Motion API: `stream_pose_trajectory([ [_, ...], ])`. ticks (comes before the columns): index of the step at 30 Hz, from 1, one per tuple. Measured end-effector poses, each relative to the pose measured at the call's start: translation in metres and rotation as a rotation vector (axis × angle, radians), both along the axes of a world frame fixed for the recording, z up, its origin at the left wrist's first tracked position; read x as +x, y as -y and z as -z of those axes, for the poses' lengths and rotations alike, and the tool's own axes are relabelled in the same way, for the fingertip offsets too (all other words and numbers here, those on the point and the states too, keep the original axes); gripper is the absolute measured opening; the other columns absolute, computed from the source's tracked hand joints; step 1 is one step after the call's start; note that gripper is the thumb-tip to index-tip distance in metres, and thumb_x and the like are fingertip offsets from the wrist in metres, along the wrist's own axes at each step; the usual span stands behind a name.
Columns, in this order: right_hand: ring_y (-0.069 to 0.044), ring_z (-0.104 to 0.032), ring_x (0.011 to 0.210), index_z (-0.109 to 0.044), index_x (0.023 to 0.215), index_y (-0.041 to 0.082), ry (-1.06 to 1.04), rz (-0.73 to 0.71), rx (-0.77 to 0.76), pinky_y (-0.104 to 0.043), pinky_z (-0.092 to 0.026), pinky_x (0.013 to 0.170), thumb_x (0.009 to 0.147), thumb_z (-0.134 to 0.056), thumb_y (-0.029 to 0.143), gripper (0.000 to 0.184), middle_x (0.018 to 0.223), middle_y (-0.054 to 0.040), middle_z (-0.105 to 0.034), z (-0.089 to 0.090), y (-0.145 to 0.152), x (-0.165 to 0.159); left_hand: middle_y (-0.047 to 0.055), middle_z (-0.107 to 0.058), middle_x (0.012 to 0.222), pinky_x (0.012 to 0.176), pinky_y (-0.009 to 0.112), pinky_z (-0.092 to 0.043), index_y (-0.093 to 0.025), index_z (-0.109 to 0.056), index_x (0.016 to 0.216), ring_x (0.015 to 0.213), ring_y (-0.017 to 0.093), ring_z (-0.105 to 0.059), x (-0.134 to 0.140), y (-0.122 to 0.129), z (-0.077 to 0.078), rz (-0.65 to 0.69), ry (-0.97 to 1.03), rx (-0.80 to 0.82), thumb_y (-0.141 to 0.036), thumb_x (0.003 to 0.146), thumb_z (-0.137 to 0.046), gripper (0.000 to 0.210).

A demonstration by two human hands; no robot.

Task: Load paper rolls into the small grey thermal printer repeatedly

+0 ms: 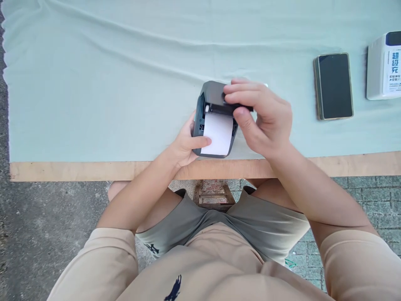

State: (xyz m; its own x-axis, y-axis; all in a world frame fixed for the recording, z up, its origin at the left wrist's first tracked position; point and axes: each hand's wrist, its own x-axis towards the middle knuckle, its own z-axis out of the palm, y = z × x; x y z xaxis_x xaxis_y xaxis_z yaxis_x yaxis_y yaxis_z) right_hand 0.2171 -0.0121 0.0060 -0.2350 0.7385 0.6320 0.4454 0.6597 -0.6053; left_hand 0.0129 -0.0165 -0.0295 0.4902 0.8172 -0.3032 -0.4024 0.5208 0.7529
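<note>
A small dark grey label printer [216, 93] is held over the cloth near the table's front edge. Its lid stands partly raised, and a strip of white paper [218, 131] comes out across its front. Wrapped round the printer's left side is my left hand [188, 142], its thumb pressing on the paper. My right hand [263, 110] grips the lid at the upper right between thumb and fingers. The inside of the printer behind the lid is mostly hidden.
A pale green cloth [109, 83] with creases covers the table, whose wooden front edge [78, 170] is bare. To the right lie a dark-screened phone [336, 85] and a white box-shaped device [377, 69] with printed characters. Under the table is a wooden stool [216, 200].
</note>
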Motion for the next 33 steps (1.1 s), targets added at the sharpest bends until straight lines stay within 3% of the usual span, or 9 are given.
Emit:
stream_pose_trajectory([
  [4,-0.030,-0.072,0.134,-0.077,0.116,0.031,0.205,-0.017,0.061,-0.056,-0.061,0.113,0.109,-0.053,0.038,0.026,0.122,-0.0040,-0.082,0.010,-0.001,0.001,0.005,-0.079,0.110,0.078,0.035,-0.066,-0.025,-0.063,0.126,0.101,0.029,-0.082,0.000,0.000,-0.001,-0.018,0.020,-0.009,-0.038,0.063,-0.100,0.074],
  [9,-0.028,-0.064,0.144,-0.077,0.114,0.034,0.120,-0.077,0.108,-0.054,-0.056,0.119,0.108,-0.059,0.030,0.019,0.131,-0.0030,-0.078,0.017,0.000,0.000,0.001,-0.080,0.108,0.077,0.032,-0.066,-0.025,-0.064,0.125,0.096,0.024,-0.081,-0.001,0.001,-0.003,-0.034,0.068,-0.002,-0.033,0.064,-0.099,0.071],
  [12,-0.030,-0.059,0.146,-0.070,0.128,0.033,0.019,-0.009,-0.076,-0.054,-0.058,0.116,0.108,-0.061,0.044,0.025,0.149,-0.0088,-0.066,0.024,0.002,-0.001,0.003,-0.081,0.111,0.077,0.034,-0.067,-0.026,-0.063,0.126,0.102,0.028,-0.082,-0.001,0.002,-0.004,-0.044,0.080,0.010,-0.037,0.067,-0.098,0.070],
  [15,-0.026,-0.068,0.131,-0.048,0.154,0.033,-0.044,-0.012,-0.325,-0.042,-0.066,0.096,0.105,-0.061,0.061,0.058,0.156,-0.0123,-0.058,0.036,0.001,0.001,0.006,-0.082,0.118,0.077,0.037,-0.068,-0.026,-0.063,0.127,0.111,0.033,-0.082,0.001,0.002,-0.004,-0.080,0.082,0.003,-0.053,0.070,-0.095,0.071],
  [18,-0.021,-0.074,0.113,-0.039,0.161,0.034,-0.062,-0.088,-0.429,-0.033,-0.066,0.087,0.105,-0.058,0.067,0.068,0.150,-0.0113,-0.063,0.045,-0.001,0.004,0.008,-0.081,0.126,0.083,0.040,-0.069,-0.027,-0.064,0.128,0.124,0.036,-0.078,0.003,0.002,-0.003,-0.099,0.065,0.003,-0.062,0.073,-0.091,0.071],
  [22,-0.019,-0.075,0.106,-0.033,0.165,0.034,-0.063,-0.154,-0.505,-0.031,-0.064,0.083,0.106,-0.054,0.070,0.072,0.137,-0.0085,-0.071,0.043,-0.002,0.003,0.007,-0.081,0.127,0.091,0.042,-0.069,-0.028,-0.063,0.129,0.131,0.037,-0.075,0.005,0.003,-0.003,-0.127,0.071,0.006,-0.057,0.074,-0.091,0.068],
  [28,-0.022,-0.074,0.108,-0.042,0.161,0.034,-0.245,-0.157,-0.707,-0.035,-0.067,0.088,0.092,-0.069,0.082,0.088,0.125,-0.0056,-0.072,0.026,-0.001,-0.002,0.010,-0.081,0.129,0.098,0.044,-0.069,-0.024,-0.063,0.126,0.136,0.038,-0.072,0.005,0.000,0.000,-0.106,0.069,0.079,-0.062,0.080,-0.082,0.063],
  [33,-0.026,-0.072,0.114,-0.048,0.160,0.034,-0.287,-0.111,-0.750,-0.041,-0.067,0.096,0.083,-0.075,0.086,0.096,0.125,-0.0058,-0.071,0.018,-0.002,0.001,0.009,-0.080,0.131,0.098,0.045,-0.069,-0.024,-0.064,0.129,0.134,0.037,-0.073,0.003,-0.003,0.003,-0.064,-0.003,0.125,-0.064,0.082,-0.083,0.064],
])
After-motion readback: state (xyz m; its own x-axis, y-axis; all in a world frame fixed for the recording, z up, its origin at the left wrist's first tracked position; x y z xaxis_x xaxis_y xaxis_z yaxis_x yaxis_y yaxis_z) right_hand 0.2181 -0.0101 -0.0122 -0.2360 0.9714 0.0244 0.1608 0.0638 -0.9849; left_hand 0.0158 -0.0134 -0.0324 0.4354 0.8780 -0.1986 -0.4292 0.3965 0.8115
